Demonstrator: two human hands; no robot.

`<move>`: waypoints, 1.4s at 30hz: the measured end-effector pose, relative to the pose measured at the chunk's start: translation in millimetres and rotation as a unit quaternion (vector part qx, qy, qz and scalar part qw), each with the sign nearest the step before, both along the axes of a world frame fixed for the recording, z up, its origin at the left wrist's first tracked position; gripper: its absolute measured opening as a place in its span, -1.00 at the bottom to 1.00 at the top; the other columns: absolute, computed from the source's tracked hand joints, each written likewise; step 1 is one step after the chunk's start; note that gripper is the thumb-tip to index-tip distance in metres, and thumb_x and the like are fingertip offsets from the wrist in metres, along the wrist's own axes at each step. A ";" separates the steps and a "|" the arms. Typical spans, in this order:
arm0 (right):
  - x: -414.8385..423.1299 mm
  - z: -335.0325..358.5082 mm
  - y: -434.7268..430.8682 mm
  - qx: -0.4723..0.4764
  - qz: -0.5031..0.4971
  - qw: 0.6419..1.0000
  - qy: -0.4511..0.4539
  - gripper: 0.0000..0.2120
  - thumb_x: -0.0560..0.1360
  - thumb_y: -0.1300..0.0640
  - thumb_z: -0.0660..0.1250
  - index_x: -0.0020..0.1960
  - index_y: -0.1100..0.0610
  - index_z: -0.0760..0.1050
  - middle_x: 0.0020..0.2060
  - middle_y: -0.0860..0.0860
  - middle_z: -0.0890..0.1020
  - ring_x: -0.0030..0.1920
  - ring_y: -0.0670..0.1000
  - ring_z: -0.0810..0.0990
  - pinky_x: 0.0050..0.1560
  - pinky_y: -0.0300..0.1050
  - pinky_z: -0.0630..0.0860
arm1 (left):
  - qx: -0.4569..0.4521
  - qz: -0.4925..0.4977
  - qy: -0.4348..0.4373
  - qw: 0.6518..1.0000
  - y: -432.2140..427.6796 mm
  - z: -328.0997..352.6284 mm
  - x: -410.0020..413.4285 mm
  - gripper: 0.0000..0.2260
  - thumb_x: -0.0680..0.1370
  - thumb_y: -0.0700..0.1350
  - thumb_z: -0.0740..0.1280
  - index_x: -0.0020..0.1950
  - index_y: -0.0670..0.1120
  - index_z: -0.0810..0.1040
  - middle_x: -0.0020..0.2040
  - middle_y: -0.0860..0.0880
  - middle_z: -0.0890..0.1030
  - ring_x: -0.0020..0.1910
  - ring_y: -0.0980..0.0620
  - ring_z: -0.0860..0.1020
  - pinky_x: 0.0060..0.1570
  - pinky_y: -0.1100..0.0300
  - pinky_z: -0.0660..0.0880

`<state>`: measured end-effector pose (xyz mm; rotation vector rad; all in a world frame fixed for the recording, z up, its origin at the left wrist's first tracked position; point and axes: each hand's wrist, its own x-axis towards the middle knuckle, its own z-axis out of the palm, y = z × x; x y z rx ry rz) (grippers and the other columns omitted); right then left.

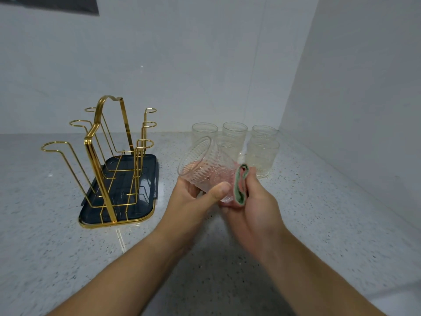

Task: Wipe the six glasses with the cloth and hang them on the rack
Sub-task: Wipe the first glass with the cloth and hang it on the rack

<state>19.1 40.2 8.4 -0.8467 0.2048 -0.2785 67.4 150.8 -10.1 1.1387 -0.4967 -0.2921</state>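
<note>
The grip of the left hand (195,198) curls round the ribbed glass (200,166), tipped sideways above the desk (68,258), seemingly so the right hand (251,208), its grip pinching the folded cloth (241,185), can rub the base.

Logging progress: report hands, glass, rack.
Left hand grips tilted glass; right hand holds cloth at its base. Rack bare, five glasses waiting. Nothing blocking.
</note>
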 end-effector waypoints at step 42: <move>-50.0 19.6 -57.4 -0.403 -0.099 0.906 0.077 -0.71 0.69 -0.01 0.20 0.08 0.03 0.69 -0.06 0.01 0.78 -0.02 -0.09 0.75 0.13 -0.10 0.61 | 0.111 0.072 -0.038 0.991 4.6 2.7 2.4 -0.40 0.33 0.04 0.57 0.34 0.10 0.49 0.16 0.19 0.70 0.13 0.29 0.65 -0.02 0.44 0.56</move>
